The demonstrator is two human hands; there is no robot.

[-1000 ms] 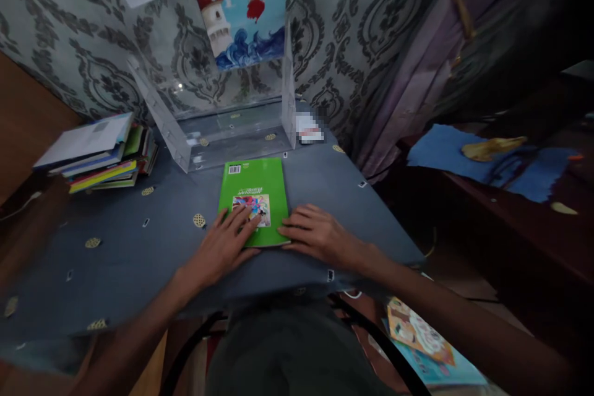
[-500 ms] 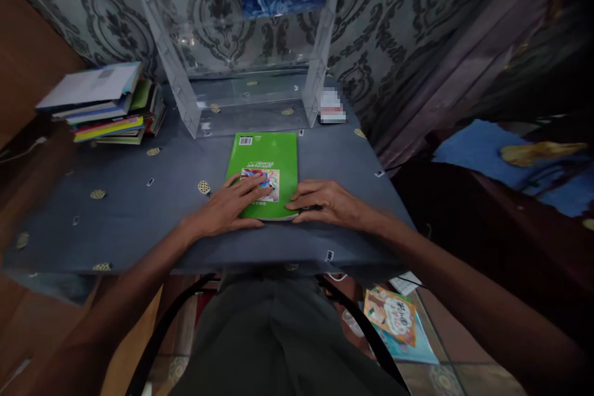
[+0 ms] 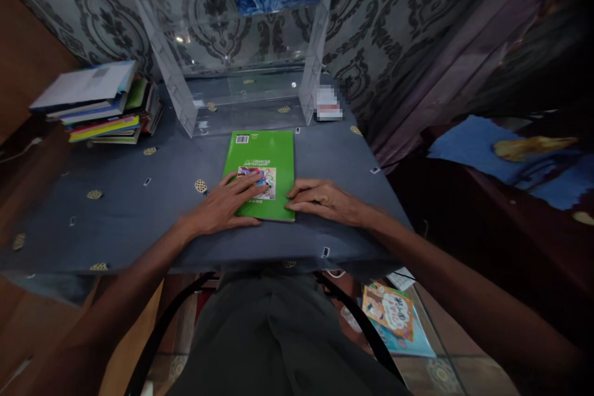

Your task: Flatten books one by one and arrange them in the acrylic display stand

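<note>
A closed book with a green back cover [image 3: 283, 154] lies flat on the desk in front of me, its print upside down to my view. My left hand [image 3: 227, 201] rests on its lower left part, fingers stretched over the small colour picture and the thumb along the near edge. At the lower right edge of the book is my right hand [image 3: 320, 198], fingers bent and drawn together, the tips at the cover's edge. Whatever lies beneath those fingertips is hidden.
A clear acrylic shelf [image 3: 183, 105] stands behind the book. On the left is a stack of books and papers [image 3: 102, 105]; a blurred white item [image 3: 328, 105] sits right of the shelf. Picture books [image 3: 394, 318] lie on the floor, and a blue cloth [image 3: 468, 142] lies at right.
My right thumb and fingers have come closer together at the book's lower right edge. The left hand stays flat on the cover. The whole view has shifted slightly.
</note>
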